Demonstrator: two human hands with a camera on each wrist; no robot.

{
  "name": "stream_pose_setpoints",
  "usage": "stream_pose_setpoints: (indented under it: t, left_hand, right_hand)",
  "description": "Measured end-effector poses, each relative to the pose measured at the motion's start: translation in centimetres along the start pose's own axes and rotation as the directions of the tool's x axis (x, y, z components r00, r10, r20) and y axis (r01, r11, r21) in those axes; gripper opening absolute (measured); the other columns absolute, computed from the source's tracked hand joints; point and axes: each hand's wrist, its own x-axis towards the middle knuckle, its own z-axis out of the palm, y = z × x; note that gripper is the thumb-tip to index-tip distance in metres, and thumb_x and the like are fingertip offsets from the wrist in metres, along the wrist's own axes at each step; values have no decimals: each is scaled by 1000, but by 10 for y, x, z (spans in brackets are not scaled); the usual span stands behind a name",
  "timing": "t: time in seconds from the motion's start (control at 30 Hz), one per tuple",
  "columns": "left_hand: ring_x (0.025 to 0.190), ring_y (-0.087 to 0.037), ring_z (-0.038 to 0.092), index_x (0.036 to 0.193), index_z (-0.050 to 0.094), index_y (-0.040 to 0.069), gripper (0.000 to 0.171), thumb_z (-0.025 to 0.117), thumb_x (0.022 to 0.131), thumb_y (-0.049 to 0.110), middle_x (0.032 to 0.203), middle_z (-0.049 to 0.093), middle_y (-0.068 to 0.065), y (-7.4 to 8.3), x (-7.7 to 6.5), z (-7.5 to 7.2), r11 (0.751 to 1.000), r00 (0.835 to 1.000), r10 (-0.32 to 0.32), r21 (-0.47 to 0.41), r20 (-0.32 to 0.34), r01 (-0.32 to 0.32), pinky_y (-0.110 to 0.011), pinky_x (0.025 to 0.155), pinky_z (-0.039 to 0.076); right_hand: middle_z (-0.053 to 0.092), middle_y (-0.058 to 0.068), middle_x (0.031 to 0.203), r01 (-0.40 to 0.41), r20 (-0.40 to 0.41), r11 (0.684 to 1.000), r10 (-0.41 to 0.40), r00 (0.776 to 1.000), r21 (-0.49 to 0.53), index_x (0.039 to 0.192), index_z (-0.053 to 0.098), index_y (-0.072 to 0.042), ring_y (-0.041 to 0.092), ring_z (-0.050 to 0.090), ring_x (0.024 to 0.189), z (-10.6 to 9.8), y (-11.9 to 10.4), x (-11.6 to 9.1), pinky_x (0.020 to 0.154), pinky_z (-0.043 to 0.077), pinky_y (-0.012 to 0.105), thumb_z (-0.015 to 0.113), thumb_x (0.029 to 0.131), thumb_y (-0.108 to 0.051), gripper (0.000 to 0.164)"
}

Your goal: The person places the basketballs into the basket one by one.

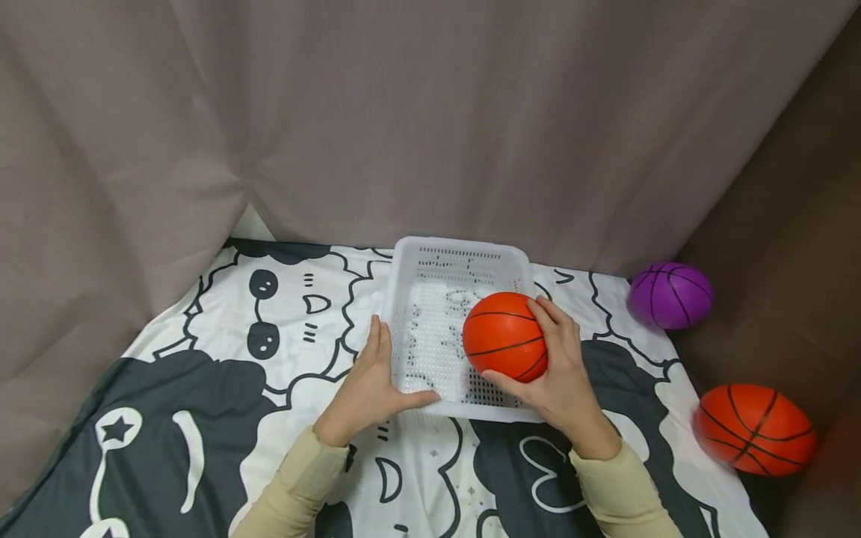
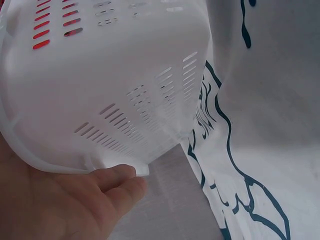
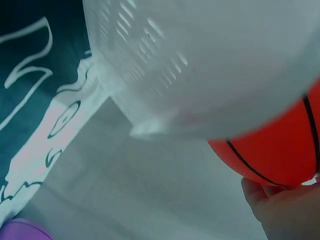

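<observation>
While the right hand grips an orange ball, its thumb on the near side and its fingers over the right side, the left hand spreads wide at the near left corner of a white basket, thumb at the near rim and straight fingers against the outer wall. That ball sits over the right half of the basket and shows above the rim in the right wrist view; whether its underside touches the basket floor cannot be told. It is probably hollow and light, with a little give and little risk of breaking, though its glossy skin could slip under a loose grasp, so thumb and fingers are best set on opposite sides of its widest part. The basket looks like thin, slotted plastic, light and fairly stiff, and likely easiest to steady by its rim. Counted up, there are two hands, one basket and three balls: the one in the hand, a second orange ball at the near right, and one purple ball at the far right edge of one patterned cloth.
</observation>
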Motion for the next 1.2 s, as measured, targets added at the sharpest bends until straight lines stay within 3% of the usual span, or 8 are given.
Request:
stream_pose_setpoints:
  t: [0.27, 0.47, 0.6, 1.07, 1.2]
  left_hand:
    - [145, -36, 15, 153, 4, -2, 139, 66, 62, 83, 160, -12, -15, 1, 0, 0, 1000, 1000, -5, 2, 5, 5, -46, 112, 27]
    - [145, -35, 13, 153, 4, -1, 137, 69, 63, 79, 160, -13, -14, 2, 2, 2, 1000, 1000, -7, 2, 7, 7, -46, 113, 26]
    - [145, -36, 14, 153, 5, -2, 136, 71, 64, 76, 160, -11, -16, 2, 2, 3, 1000, 1000, -1, 3, 2, 1, -46, 113, 26]
    - [145, -37, 13, 152, 5, -3, 136, 68, 64, 79, 160, -12, -17, -2, -1, 2, 1000, 1000, 7, 9, -2, -7, -48, 112, 27]
    - [144, -37, 14, 152, 5, -3, 136, 68, 64, 79, 160, -12, -16, -1, -1, 2, 1000, 1000, 7, 13, 1, -7, -48, 112, 28]
  right_hand:
    - [32, 8, 150, -53, 137, 998, 56, 989, -28, 149, 37, -20, 31, 34, 130, 14, 2, -5, 87, 50, 58, 89, 60, -52, 108]
    - [32, 6, 151, -108, 223, 992, 119, 968, -60, 148, 40, -22, 31, 34, 129, 19, 3, -4, 88, 46, 59, 84, 59, -64, 107]
    - [32, 6, 150, -140, 272, 987, 155, 950, -74, 148, 39, -21, 31, 35, 128, 24, 3, -6, 86, 50, 56, 82, 60, -66, 108]
    - [37, 6, 146, -156, 312, 980, 187, 932, -122, 146, 41, -18, 29, 42, 123, 34, 3, -10, 83, 52, 53, 80, 58, -70, 109]
    - [33, 9, 150, -169, 335, 973, 214, 918, -159, 149, 37, -19, 34, 39, 127, 29, 1, -8, 88, 48, 59, 73, 63, -74, 108]
